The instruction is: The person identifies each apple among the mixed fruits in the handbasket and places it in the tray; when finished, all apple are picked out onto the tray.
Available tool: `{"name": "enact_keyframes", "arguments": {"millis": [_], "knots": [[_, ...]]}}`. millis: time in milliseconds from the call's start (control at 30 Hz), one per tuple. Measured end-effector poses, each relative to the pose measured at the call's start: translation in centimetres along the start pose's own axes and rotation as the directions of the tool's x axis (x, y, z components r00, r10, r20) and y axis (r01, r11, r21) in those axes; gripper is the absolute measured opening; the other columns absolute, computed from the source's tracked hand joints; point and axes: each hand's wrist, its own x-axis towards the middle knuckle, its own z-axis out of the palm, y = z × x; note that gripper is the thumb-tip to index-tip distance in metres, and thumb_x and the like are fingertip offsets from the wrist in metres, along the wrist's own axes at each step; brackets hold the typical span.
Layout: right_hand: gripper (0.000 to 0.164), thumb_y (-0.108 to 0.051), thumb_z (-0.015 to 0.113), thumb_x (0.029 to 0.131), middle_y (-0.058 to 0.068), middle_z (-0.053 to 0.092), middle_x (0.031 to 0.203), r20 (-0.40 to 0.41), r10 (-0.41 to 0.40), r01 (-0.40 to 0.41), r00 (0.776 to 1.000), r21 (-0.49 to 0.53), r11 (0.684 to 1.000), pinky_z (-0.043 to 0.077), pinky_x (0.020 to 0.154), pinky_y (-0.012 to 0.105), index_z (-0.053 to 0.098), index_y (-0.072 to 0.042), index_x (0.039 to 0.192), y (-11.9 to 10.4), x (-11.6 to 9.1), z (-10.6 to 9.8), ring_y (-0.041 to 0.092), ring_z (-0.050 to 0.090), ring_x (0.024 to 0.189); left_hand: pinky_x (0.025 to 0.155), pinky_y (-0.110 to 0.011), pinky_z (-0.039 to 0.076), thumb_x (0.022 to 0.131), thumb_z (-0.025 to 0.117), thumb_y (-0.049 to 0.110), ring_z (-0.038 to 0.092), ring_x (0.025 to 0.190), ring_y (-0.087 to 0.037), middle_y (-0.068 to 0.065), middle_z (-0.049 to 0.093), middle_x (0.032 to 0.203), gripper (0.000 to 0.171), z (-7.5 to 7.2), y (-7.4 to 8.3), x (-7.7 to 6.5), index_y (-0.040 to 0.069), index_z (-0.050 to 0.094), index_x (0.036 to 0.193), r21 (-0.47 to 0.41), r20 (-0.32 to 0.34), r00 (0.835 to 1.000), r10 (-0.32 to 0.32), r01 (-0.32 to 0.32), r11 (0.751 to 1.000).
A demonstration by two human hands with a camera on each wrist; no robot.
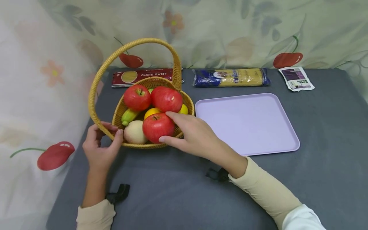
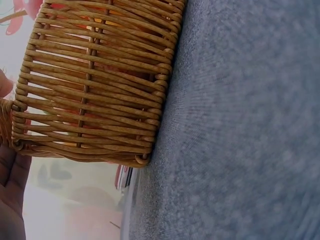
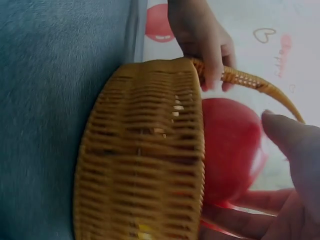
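A wicker basket (image 1: 149, 146) with a tall arched handle stands on the table, filled with fruit. My left hand (image 1: 100, 145) grips it at the left rim, where the handle joins; in the left wrist view the woven side (image 2: 95, 85) fills the upper left. Over the basket's front right, my right hand (image 1: 195, 134) holds a red apple (image 1: 158, 128) between thumb and fingers. The right wrist view shows this apple (image 3: 227, 150) just above the rim. Around it lie a pale peach-like fruit (image 1: 134, 132), two more red fruits (image 1: 137, 97), a green-yellow vegetable (image 1: 129, 116) and yellow fruits (image 1: 152, 112).
A lilac tray (image 1: 247, 124) lies right of the basket, close to its rim. Along the back edge are a dark red packet (image 1: 126, 78), a blue-and-yellow pasta packet (image 1: 231, 77) and a small white-and-purple sachet (image 1: 296, 78). A patterned curtain (image 1: 212, 32) hangs behind the grey table.
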Motion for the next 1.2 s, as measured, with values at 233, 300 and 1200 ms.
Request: {"name": "enact_keyframes", "arguments": {"millis": [233,300,1200], "knots": [[0.077,-0.061,0.071,0.083,-0.001,0.062,0.124,-0.075,0.041,-0.036,0.996,0.066,0.997,0.054,0.084,0.033,0.051,-0.018,0.142,-0.9,0.8,1.8,0.011,0.058,0.106,0.080,-0.022,0.052,0.076,0.074,-0.006,0.065,0.082,-0.013,-0.030,0.062,0.088,0.034,0.0,0.3,-0.1,-0.022,0.056,0.100,0.020,0.004,1.000,-0.011,0.010,1.000],[0.075,-0.062,0.072,0.081,-0.001,0.062,0.120,-0.112,0.037,-0.028,0.993,0.077,0.997,0.055,0.082,0.033,0.052,-0.017,0.139,-1.0,0.9,2.3,0.011,0.059,0.102,0.081,-0.022,0.052,0.076,0.074,-0.006,0.065,0.082,-0.014,-0.029,0.063,0.088,0.034,-0.1,0.3,-0.2,-0.022,0.056,0.100,0.013,0.000,1.000,-0.013,0.013,1.000],[0.058,-0.035,0.076,0.088,0.009,0.043,0.142,-0.117,-0.270,0.292,0.956,0.276,0.916,0.048,0.098,0.031,0.054,-0.022,0.141,0.2,1.0,3.1,0.017,0.049,0.125,0.081,-0.022,0.052,0.076,0.074,-0.006,0.066,0.083,-0.016,-0.030,0.062,0.090,0.034,0.2,-0.1,-0.5,-0.023,0.057,0.101,-0.018,-0.018,1.000,-0.019,0.019,1.000]]}}
